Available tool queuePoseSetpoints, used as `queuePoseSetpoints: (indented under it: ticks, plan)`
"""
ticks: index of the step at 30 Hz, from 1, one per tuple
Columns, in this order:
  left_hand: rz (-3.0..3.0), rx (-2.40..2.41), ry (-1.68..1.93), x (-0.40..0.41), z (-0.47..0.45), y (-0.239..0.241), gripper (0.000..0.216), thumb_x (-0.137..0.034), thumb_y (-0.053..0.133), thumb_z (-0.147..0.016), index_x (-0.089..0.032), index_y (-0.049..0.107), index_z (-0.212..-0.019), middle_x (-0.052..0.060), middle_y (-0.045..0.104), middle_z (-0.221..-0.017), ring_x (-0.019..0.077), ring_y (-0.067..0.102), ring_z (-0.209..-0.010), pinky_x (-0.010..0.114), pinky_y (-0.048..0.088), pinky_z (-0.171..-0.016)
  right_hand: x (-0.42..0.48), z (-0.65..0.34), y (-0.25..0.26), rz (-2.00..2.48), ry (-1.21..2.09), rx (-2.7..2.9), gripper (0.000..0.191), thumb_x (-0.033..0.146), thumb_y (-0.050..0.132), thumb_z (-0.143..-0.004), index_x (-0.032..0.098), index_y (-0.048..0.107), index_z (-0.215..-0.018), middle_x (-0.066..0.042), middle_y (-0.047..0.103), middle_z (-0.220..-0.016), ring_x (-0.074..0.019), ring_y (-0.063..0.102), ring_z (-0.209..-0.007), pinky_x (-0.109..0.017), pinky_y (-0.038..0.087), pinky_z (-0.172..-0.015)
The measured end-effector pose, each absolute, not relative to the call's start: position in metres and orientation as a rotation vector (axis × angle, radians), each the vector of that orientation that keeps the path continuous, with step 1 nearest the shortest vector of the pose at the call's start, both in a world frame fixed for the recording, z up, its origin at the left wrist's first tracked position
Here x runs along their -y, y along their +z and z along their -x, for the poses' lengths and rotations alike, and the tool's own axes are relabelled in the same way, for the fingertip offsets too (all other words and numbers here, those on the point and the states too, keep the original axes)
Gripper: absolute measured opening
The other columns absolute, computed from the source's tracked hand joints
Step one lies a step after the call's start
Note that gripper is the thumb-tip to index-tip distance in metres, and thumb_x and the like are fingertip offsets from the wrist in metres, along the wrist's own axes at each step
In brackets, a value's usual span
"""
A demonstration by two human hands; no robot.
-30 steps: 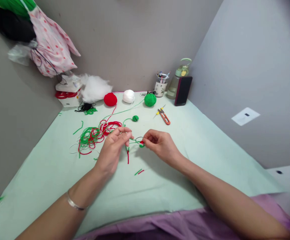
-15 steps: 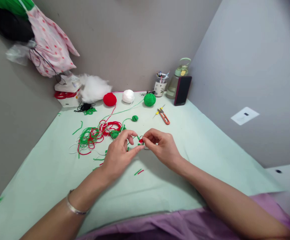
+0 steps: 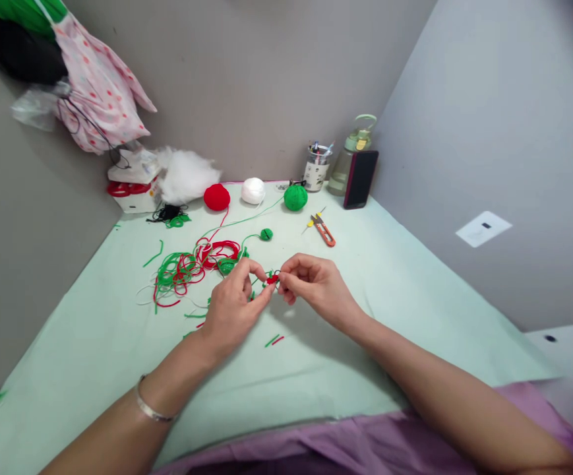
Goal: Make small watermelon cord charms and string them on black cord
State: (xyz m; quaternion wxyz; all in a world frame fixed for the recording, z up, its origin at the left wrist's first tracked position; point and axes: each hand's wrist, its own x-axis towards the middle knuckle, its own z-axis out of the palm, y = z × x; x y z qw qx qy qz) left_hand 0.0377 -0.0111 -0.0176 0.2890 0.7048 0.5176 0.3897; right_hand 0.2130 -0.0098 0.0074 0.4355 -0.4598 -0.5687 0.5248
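Between my hands is a small red and green yarn piece [image 3: 272,280], with a thin dark strand by it. My left hand [image 3: 237,297] pinches its left side between thumb and forefinger. The fingertips of my right hand [image 3: 313,284] are closed at its right edge; whether they grip the piece or the dark strand I cannot make out. Just beyond my left hand lie a green crocheted piece [image 3: 225,266] and a tangle of red, green and white yarn [image 3: 182,272]. A small green ball [image 3: 266,235] with a dark line sits farther back.
Red [image 3: 217,197], white [image 3: 253,190] and green yarn balls [image 3: 295,197] stand along the back. Orange thread snips [image 3: 324,231] lie to the right, before a pen cup [image 3: 317,169], a bottle [image 3: 343,165] and a phone [image 3: 361,179]. White stuffing [image 3: 190,175] sits back left.
The red and green piece has shifted slightly left and turned, showing more red. My left thumb and forefinger have drawn closer together on it; my right fingertips have followed a little left.
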Motion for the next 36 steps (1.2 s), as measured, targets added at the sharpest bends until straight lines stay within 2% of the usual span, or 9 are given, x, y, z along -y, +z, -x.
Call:
queuePoseSetpoints:
  ticks: [5,11,16,18,21,25,27,32,36]
  plan:
    - [-1.917,-1.272,1.048,0.010,-0.037,-0.018,0.018,-0.018,0.062,-0.084,-0.022,0.056,-0.101,-0.003,0.057,-0.087,0.0091,0.035,-0.055,0.025,0.030,-0.056,0.009,-0.212,0.003,1.122,1.384,1.386,0.014,0.028,0.066,-0.080,0.016,0.060,-0.076,0.000,0.067,-0.065,-0.0097,0.060,-0.052,-0.023,0.051,-0.054]
    - [-1.901,-1.227,1.052,0.008,-0.037,-0.019,0.010,-0.022,0.063,-0.086,-0.022,0.060,-0.096,-0.005,0.048,-0.073,0.0107,0.034,-0.057,0.025,0.029,-0.056,0.006,-0.219,0.008,1.193,1.215,1.525,0.013,0.029,0.057,-0.089,0.017,0.061,-0.086,0.003,0.061,-0.066,-0.0060,0.047,-0.046,-0.019,0.037,-0.045]
    - [-1.729,-1.175,0.922,0.006,-0.036,-0.015,0.012,-0.030,0.066,-0.085,-0.022,0.062,-0.093,-0.008,0.035,-0.061,0.0112,0.034,-0.054,0.025,0.029,-0.054,0.002,-0.233,0.010,1.158,0.927,1.809,0.019,0.020,0.056,-0.091,0.020,0.068,-0.105,-0.001,0.061,-0.087,-0.0087,0.050,-0.064,-0.023,0.042,-0.060]
    - [-1.644,-1.146,0.875,0.004,-0.035,-0.014,0.016,-0.034,0.067,-0.083,-0.021,0.062,-0.092,-0.008,0.034,-0.059,0.0110,0.033,-0.053,0.025,0.028,-0.052,0.001,-0.236,0.011,1.104,0.901,1.918,0.022,0.014,0.057,-0.089,0.021,0.071,-0.105,-0.002,0.060,-0.095,-0.0089,0.052,-0.068,-0.024,0.043,-0.065]
    - [-1.549,-1.071,0.819,0.001,-0.032,-0.013,0.020,-0.038,0.068,-0.083,-0.021,0.062,-0.092,-0.008,0.037,-0.060,0.0109,0.034,-0.053,0.024,0.028,-0.051,0.001,-0.238,0.012,1.061,0.909,1.984,0.017,0.013,0.058,-0.088,0.020,0.072,-0.095,-0.002,0.059,-0.095,-0.0087,0.050,-0.067,-0.024,0.042,-0.062]
    - [-1.481,-0.927,0.783,-0.002,-0.029,-0.010,0.020,-0.037,0.069,-0.083,-0.020,0.061,-0.090,-0.003,0.050,-0.076,0.0109,0.041,-0.062,0.024,0.033,-0.057,0.003,-0.237,0.014,1.069,0.838,1.996,0.012,0.012,0.058,-0.085,0.019,0.068,-0.087,-0.003,0.061,-0.094,-0.0101,0.049,-0.068,-0.025,0.041,-0.062]
    - [-1.459,-0.882,0.780,-0.002,-0.027,-0.007,0.020,-0.036,0.069,-0.084,-0.020,0.061,-0.091,-0.003,0.050,-0.078,0.0106,0.040,-0.063,0.024,0.031,-0.057,0.004,-0.236,0.015,1.064,0.813,1.980,0.012,0.011,0.057,-0.084,0.019,0.065,-0.087,-0.003,0.062,-0.096,-0.0111,0.051,-0.070,-0.025,0.041,-0.063]
    - [-1.363,-0.859,0.803,-0.002,-0.025,-0.003,0.018,-0.037,0.064,-0.089,-0.021,0.056,-0.094,-0.005,0.041,-0.072,0.0092,0.031,-0.057,0.023,0.024,-0.051,0.005,-0.238,0.020,1.089,0.958,1.770,0.008,0.014,0.057,-0.082,0.018,0.063,-0.084,-0.002,0.064,-0.081,-0.0115,0.052,-0.066,-0.024,0.040,-0.060]
    - [-1.381,-0.860,0.963,-0.002,-0.027,-0.004,0.017,-0.032,0.066,-0.088,-0.021,0.054,-0.094,-0.003,0.047,-0.080,0.0094,0.038,-0.062,0.024,0.029,-0.055,0.004,-0.244,0.029,0.982,1.368,1.781,0.007,0.023,0.063,-0.084,0.016,0.065,-0.084,-0.002,0.068,-0.076,-0.0111,0.053,-0.065,-0.024,0.041,-0.060]
